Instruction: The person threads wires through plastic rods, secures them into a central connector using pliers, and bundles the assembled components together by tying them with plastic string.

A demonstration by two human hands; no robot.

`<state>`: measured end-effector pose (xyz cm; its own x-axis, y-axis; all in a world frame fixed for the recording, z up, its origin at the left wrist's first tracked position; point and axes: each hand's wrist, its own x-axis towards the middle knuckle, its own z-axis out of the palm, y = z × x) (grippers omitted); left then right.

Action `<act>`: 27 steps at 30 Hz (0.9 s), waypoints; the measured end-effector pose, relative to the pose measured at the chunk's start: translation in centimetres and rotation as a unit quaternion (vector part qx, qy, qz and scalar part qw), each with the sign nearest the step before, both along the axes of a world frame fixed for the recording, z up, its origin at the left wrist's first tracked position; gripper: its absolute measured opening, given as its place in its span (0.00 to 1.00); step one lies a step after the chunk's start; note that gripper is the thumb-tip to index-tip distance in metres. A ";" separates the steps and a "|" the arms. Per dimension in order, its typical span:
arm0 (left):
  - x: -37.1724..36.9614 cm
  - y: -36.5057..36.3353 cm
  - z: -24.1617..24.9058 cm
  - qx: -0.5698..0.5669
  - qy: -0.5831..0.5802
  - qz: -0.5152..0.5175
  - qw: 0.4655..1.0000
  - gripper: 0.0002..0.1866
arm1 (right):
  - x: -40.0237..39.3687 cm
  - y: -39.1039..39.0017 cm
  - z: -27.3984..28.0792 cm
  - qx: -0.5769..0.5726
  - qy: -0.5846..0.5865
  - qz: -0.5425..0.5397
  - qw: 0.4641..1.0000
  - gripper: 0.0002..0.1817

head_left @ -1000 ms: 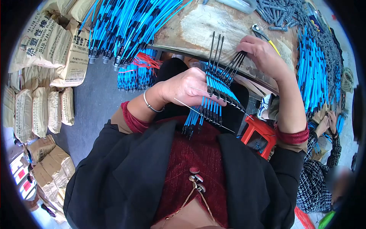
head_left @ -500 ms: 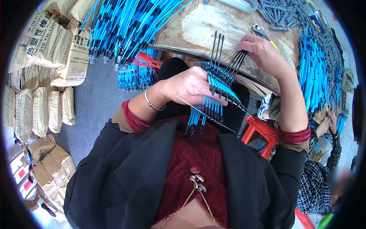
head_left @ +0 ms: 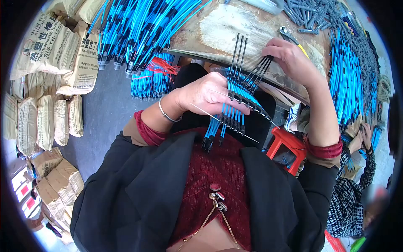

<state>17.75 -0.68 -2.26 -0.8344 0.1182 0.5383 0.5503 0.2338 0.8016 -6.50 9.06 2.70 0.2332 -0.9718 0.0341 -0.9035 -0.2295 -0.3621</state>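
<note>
My left hand (head_left: pixel 213 93) is closed around a bunch of thin blue tubes (head_left: pixel 240 90) with black end fittings, held above my lap. Two thin metal rods (head_left: pixel 204 111) run crosswise through the bunch, near its black fittings. Several black stems (head_left: pixel 239 52) stick up from it toward the table. At the upper right of the bunch, my right hand (head_left: pixel 286 55) pinches the tops of several more black stems (head_left: pixel 261 72), which fan out to the right. Its fingertips partly hide those tops.
Blue tubes with black fittings (head_left: pixel 145 27) overhang the worn wooden table (head_left: pixel 222 31) at left; more (head_left: pixel 346 80) lie at right. Pliers (head_left: pixel 294 40) and grey plastic parts (head_left: pixel 308 14) lie on top. A red stool (head_left: pixel 283 147), paper sacks (head_left: pixel 46 46) and another person's hands (head_left: pixel 362 138) are nearby.
The lower metal rod has slid slightly to the left in the bunch. My right hand has shifted a touch to the right, still pinching the black stems.
</note>
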 end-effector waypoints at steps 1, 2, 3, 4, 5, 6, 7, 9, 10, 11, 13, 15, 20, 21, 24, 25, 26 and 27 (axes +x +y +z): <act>0.0 0.0 0.0 0.007 0.000 -0.002 1.000 0.13 | 0.0 0.0 0.0 0.000 0.002 0.001 1.000 0.14; 0.0 0.0 0.0 -0.001 0.001 0.000 1.000 0.13 | 0.0 0.0 0.1 0.001 0.003 0.001 1.000 0.14; 0.0 0.0 0.0 -0.010 0.001 0.003 1.000 0.13 | 0.1 0.0 0.1 0.002 0.005 0.002 1.000 0.14; 0.0 0.1 0.1 -0.018 0.003 0.005 1.000 0.12 | 0.1 0.0 0.1 0.000 0.005 0.002 1.000 0.14; 0.0 0.0 0.1 -0.019 0.006 0.005 1.000 0.12 | 0.1 0.0 0.0 -0.001 0.006 0.003 1.000 0.14; -0.1 0.0 0.0 -0.021 0.010 0.006 1.000 0.12 | 0.0 0.0 0.0 -0.002 0.007 0.003 1.000 0.14; -0.1 0.0 0.0 -0.021 0.013 0.007 1.000 0.12 | 0.0 0.0 0.0 -0.003 0.008 0.004 1.000 0.14; -0.1 0.0 0.1 -0.023 0.010 0.005 1.000 0.12 | 0.0 0.0 0.0 -0.006 0.009 0.007 1.000 0.14; -0.1 0.0 0.1 -0.024 0.008 0.004 1.000 0.12 | 0.0 -0.1 0.1 -0.005 0.010 0.008 1.000 0.14; -0.1 0.0 0.1 -0.025 0.007 0.004 1.000 0.12 | 0.1 -0.1 0.2 -0.004 0.010 0.010 1.000 0.14; 0.0 0.0 0.2 -0.025 0.004 0.003 1.000 0.12 | 0.1 -0.2 0.2 -0.008 0.009 0.016 1.000 0.13; -0.1 0.0 0.4 -0.021 0.007 0.003 1.000 0.12 | 0.1 -0.3 0.1 -0.017 0.006 0.024 1.000 0.13; -0.1 -0.1 0.7 -0.009 0.000 -0.003 1.000 0.11 | -0.1 -0.6 -0.2 -0.024 0.013 0.030 0.999 0.12; -0.1 -0.1 0.7 0.002 -0.004 -0.008 1.000 0.11 | 0.0 -0.6 -0.2 -0.025 0.016 0.029 0.999 0.12; 0.0 -0.2 1.0 0.007 -0.012 -0.012 1.000 0.10 | 0.1 -0.7 -0.1 -0.032 0.016 0.035 0.999 0.12; 0.1 -0.3 1.1 0.005 -0.014 -0.012 1.000 0.10 | 0.0 -0.7 -0.1 -0.036 0.014 0.036 0.999 0.12; 0.1 -0.4 1.2 0.005 -0.016 -0.008 1.000 0.10 | 0.0 -0.7 -0.2 -0.041 0.011 0.037 0.998 0.12; 0.3 -0.4 1.3 0.004 -0.018 -0.005 1.000 0.10 | 0.0 -0.6 -0.3 -0.045 0.007 0.038 0.998 0.12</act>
<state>18.02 -1.08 -0.98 -0.8525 0.1217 0.5084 0.5226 0.2216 0.8233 -6.52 8.43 2.43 0.3071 -0.9445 0.1165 -0.8873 -0.3284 -0.3237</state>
